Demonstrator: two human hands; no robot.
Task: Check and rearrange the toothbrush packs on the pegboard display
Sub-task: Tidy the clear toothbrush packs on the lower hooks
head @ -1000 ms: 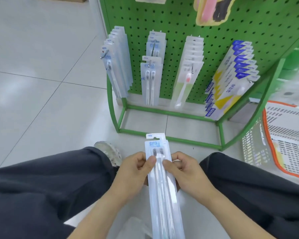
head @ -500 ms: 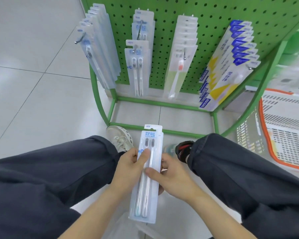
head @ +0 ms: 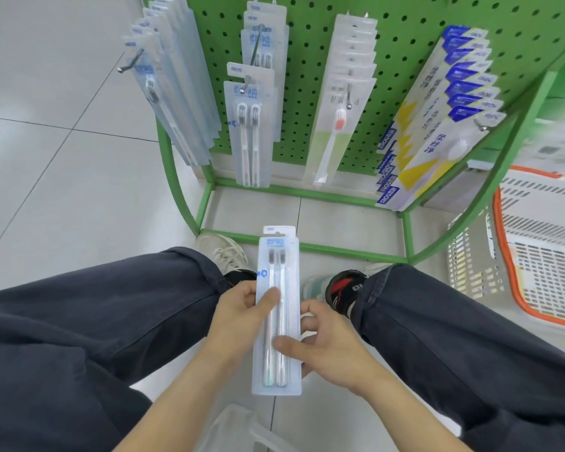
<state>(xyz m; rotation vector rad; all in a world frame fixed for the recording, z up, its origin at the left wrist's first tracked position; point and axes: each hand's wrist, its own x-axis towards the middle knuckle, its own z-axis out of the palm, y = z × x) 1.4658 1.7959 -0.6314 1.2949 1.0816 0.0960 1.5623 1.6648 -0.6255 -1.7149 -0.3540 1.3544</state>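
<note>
Both the left hand (head: 242, 316) and right hand (head: 327, 345) pinch a 2-brush toothbrush pack (head: 277, 313), thumbs on front. Rehanging risks missing its hook (head: 246, 85) on the pegboard (head: 310, 102), near the bottom edge.

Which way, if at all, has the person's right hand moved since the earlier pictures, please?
Yes: the right hand has slid down the clear two-toothbrush blister pack, toward the person and farther from the green metal floor bar.

Head view, looking down, pegboard (head: 388, 44) near
</note>
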